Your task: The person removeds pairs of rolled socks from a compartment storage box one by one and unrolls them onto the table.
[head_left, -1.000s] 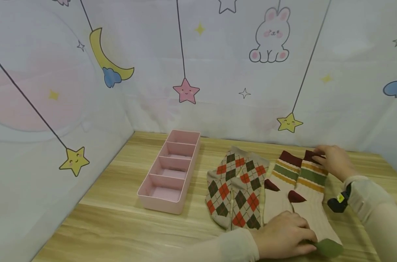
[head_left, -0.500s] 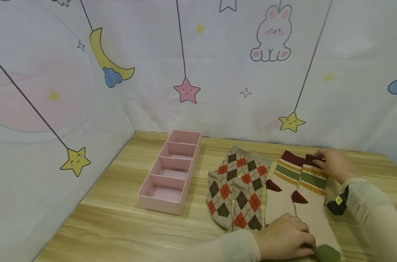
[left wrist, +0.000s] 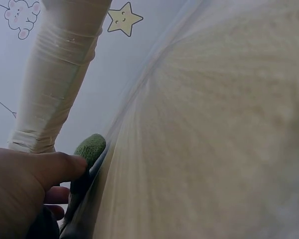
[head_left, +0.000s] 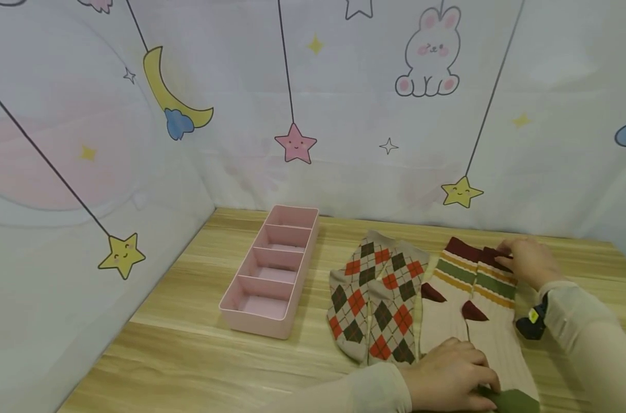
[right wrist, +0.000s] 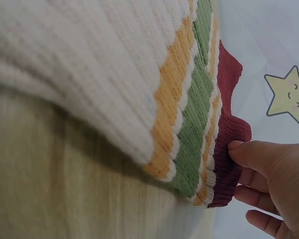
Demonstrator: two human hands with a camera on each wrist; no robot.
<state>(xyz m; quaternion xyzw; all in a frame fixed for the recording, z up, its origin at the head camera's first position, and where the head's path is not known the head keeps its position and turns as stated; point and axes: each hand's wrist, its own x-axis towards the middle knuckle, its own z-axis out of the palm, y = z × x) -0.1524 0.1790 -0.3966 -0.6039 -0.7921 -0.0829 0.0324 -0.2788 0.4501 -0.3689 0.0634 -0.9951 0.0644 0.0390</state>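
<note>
Fingers of the right hand (head_left: 531, 263) were pinched on the striped sock (head_left: 490, 321) cuff, while its green toe was gripped by the left hand (head_left: 449, 381).

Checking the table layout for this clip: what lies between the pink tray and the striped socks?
The pair of diamond-patterned socks lies flat on the table between the pink tray and the striped socks. The head view shows it.

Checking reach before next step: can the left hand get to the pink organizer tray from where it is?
Probably yes. The left hand grips the striped sock's green toe; bare table lies between it and the pink tray, though it must release first.
</note>
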